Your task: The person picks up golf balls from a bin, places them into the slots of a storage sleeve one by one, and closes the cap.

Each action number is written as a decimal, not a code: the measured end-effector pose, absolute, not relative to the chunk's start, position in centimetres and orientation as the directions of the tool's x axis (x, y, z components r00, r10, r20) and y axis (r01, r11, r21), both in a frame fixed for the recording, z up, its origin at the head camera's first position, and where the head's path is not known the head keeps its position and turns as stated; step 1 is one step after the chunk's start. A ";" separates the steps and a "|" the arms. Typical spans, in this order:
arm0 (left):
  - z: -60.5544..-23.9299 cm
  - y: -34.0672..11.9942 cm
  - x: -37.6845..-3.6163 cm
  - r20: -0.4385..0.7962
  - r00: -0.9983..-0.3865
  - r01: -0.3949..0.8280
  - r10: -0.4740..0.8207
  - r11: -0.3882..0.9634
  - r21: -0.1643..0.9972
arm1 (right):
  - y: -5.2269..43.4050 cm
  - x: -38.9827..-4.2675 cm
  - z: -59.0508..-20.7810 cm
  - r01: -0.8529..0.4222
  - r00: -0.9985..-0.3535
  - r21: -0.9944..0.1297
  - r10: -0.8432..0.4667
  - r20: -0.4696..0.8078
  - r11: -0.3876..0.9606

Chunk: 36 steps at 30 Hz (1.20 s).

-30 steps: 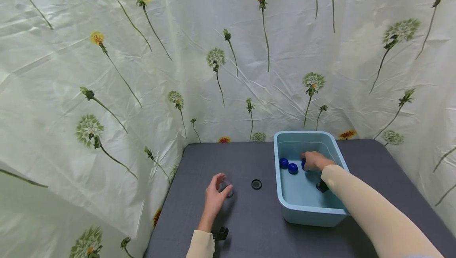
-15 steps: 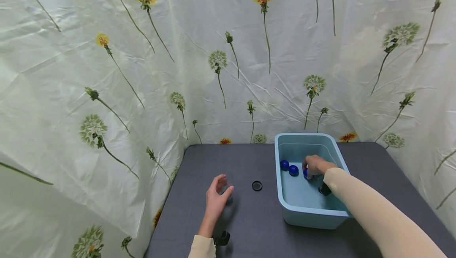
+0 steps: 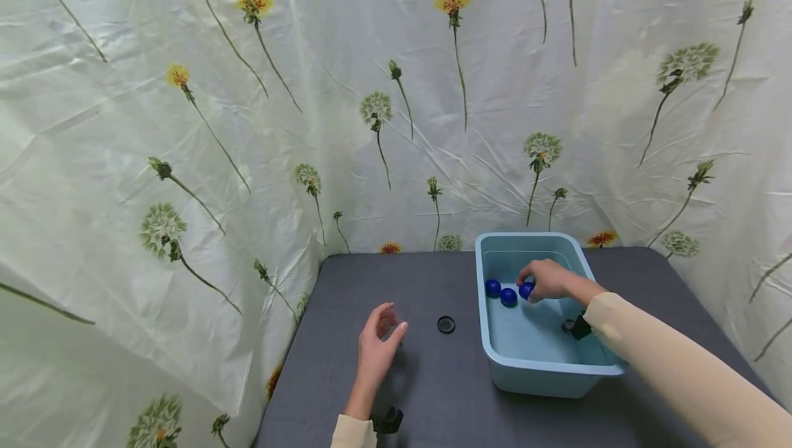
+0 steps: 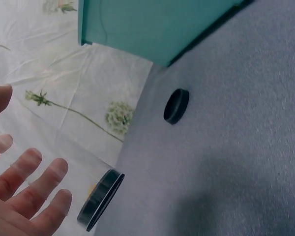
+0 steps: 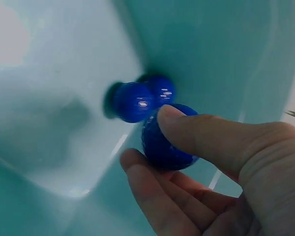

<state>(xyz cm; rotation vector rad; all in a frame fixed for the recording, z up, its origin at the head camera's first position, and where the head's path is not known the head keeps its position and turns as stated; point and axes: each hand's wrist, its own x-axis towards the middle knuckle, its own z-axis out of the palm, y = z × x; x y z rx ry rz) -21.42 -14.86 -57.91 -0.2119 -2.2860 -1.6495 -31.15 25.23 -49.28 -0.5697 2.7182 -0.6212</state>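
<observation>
Inside the light blue tub, my right hand pinches a glossy blue ball between thumb and fingers. Its surface looks dimpled. Two more blue balls, one by the tub's left wall and another beside it, rest on the bottom. Over the left part of the table my left hand curls around what looks like a clear jar, barely visible. A dark round end of that jar shows beyond the fingertips in the left wrist view. Whether it touches the table is unclear.
A black round lid lies on the dark grey table between my left hand and the tub. Behind and to the left hangs a white curtain with a dandelion print. By the right wrist camera shows a dark round spot, unclear.
My right wrist has shifted right and toward me, and the ball now shows between thumb and fingers. The left hand has stayed nearly still.
</observation>
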 end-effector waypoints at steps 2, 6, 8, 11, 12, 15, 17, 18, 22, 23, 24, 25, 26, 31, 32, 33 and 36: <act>-57.8 -14.5 -21.4 0.344 -0.937 0.307 -0.063 0.324 0.895 | 25.3 -30.7 -48.7 -0.295 -0.879 -0.504 -0.437 -0.189 0.812; -56.9 -13.6 -20.9 0.353 -0.933 0.316 -0.071 0.307 0.898 | 25.3 -29.9 -47.9 -0.258 -0.880 -0.578 -0.435 -0.190 0.775; -56.0 -13.1 -20.4 0.355 -0.932 0.320 -0.069 0.297 0.900 | 25.3 -29.5 -47.6 -0.243 -0.885 -0.604 -0.428 -0.182 0.759; -54.4 -12.6 -19.7 0.367 -0.929 0.339 -0.052 0.279 0.898 | 25.3 -28.8 -47.1 -0.250 -0.890 -0.626 -0.430 -0.153 0.739; -54.0 -12.4 -19.5 0.374 -0.927 0.348 -0.043 0.275 0.896 | 25.3 -28.6 -46.9 -0.253 -0.892 -0.632 -0.430 -0.141 0.732; -53.8 -12.3 -19.4 0.389 -0.921 0.366 -0.030 0.275 0.889 | 25.2 -27.9 -46.3 -0.262 -0.897 -0.651 -0.428 -0.108 0.713; -54.2 -12.3 -19.5 0.400 -0.916 0.377 -0.026 0.288 0.880 | 25.0 -27.4 -46.1 -0.260 -0.902 -0.663 -0.422 -0.094 0.702; -54.5 -12.4 -19.6 0.406 -0.913 0.381 -0.028 0.292 0.877 | 24.9 -27.2 -45.9 -0.264 -0.901 -0.671 -0.426 -0.085 0.693; -55.0 -12.3 -19.3 0.421 -0.907 0.390 -0.030 0.319 0.864 | 24.3 -26.0 -45.4 -0.274 -0.899 -0.698 -0.434 -0.058 0.661; -54.9 -12.2 -19.2 0.421 -0.906 0.392 -0.028 0.317 0.864 | 24.1 -25.7 -45.3 -0.277 -0.899 -0.705 -0.436 -0.050 0.653; -54.8 -12.1 -19.0 0.422 -0.906 0.395 -0.022 0.311 0.864 | 24.0 -25.4 -45.1 -0.282 -0.899 -0.710 -0.437 -0.040 0.645; -54.6 -11.9 -18.8 0.423 -0.906 0.398 -0.013 0.309 0.864 | 23.9 -25.0 -45.0 -0.284 -0.901 -0.712 -0.434 -0.032 0.642; -54.4 -11.8 -18.7 0.421 -0.907 0.401 -0.004 0.299 0.866 | 23.8 -24.7 -44.9 -0.286 -0.903 -0.713 -0.429 -0.023 0.640; -53.6 -10.9 -18.3 0.411 -0.911 0.402 0.027 0.282 0.871 | 23.3 -23.2 -44.4 -0.264 -0.920 -0.738 -0.391 -0.001 0.622; -53.4 -10.7 -18.2 0.407 -0.913 0.398 0.028 0.276 0.875 | 23.2 -22.9 -44.3 -0.258 -0.922 -0.747 -0.386 0.002 0.613; -53.3 -10.6 -18.1 0.402 -0.915 0.394 0.029 0.271 0.878 | 23.0 -22.7 -44.3 -0.252 -0.925 -0.755 -0.380 0.005 0.605; -53.0 -10.2 -17.8 0.385 -0.922 0.381 0.036 0.257 0.888 | 22.5 -22.0 -44.2 -0.254 -0.925 -0.782 -0.379 0.024 0.570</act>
